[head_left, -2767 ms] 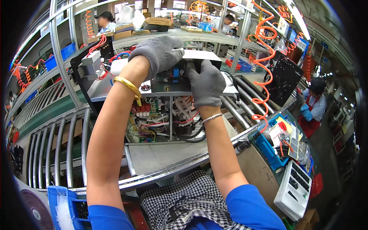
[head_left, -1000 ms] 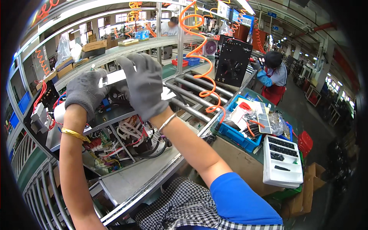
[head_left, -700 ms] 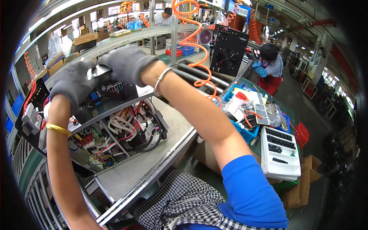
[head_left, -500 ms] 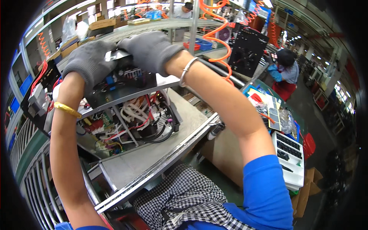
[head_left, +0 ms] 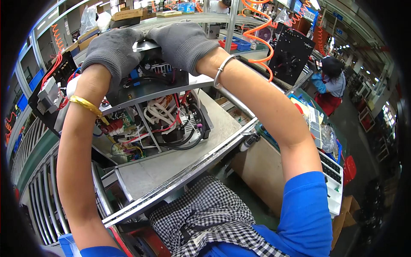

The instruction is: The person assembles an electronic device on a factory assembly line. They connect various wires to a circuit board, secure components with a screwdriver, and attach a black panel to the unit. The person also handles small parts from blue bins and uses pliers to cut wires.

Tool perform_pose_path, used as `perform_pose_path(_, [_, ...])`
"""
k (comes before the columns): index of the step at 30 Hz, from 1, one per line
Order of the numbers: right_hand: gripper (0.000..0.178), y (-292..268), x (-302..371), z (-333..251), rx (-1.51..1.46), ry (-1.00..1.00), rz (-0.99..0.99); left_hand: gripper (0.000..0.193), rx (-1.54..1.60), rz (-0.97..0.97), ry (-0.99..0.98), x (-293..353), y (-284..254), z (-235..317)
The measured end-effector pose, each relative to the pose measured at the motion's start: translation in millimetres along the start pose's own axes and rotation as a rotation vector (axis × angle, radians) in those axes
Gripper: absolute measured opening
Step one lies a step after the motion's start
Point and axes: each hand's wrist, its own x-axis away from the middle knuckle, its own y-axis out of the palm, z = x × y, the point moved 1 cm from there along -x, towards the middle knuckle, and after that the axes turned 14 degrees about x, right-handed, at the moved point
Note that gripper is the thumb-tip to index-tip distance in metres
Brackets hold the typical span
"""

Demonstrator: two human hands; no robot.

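Note:
My left hand (head_left: 112,52) and my right hand (head_left: 182,45), both in grey knit gloves, reach over the far side of an opened metal equipment chassis (head_left: 143,99). Their fingers curl inward on either side of a shiny metal piece (head_left: 146,46), closed on its edges; the fingertips are partly hidden behind it. Below the hands, a black upper tray carries a blue part (head_left: 134,76) and dark cables. Under that tray, white and red wires (head_left: 160,113), black cables (head_left: 198,135) and a green circuit board (head_left: 124,124) fill the open front.
The chassis stands on a grey board (head_left: 171,165) edged by a metal rail (head_left: 184,175), with rollers (head_left: 47,188) to the left. An orange coiled hose (head_left: 267,47) hangs to the right, near a black panel (head_left: 292,55). A white parts tray (head_left: 336,192) lies at right. Another person (head_left: 330,83) works beyond.
The view has shifted, so the scene sits further right and slightly higher. Both hands stay at the shiny metal piece, with little visible change in their grip.

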Motion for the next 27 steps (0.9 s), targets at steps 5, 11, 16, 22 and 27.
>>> perform_pose_path(5, [0.034,-0.6,6.2,3.4,-0.068,-0.026,0.007,0.041,0.032,-0.034,-0.007,4.3,2.6,-0.2])
perform_pose_path(11, [0.057,14.0,56.5,69.6,-0.485,0.103,0.270,0.037,0.065,0.042,0.075,4.3,8.9,-8.9])
perform_pose_path(16, [0.034,41.4,122.2,92.0,-0.368,0.233,-0.142,0.033,0.073,-0.001,0.040,0.9,9.1,-2.7])
perform_pose_path(22, [0.020,76.8,101.0,86.9,-0.167,0.393,0.142,0.036,0.158,0.078,0.152,-2.0,22.6,-19.7])
perform_pose_path(27, [0.012,113.7,41.9,94.5,-0.047,0.399,0.641,0.039,0.226,0.034,0.088,-10.9,36.4,-5.8])
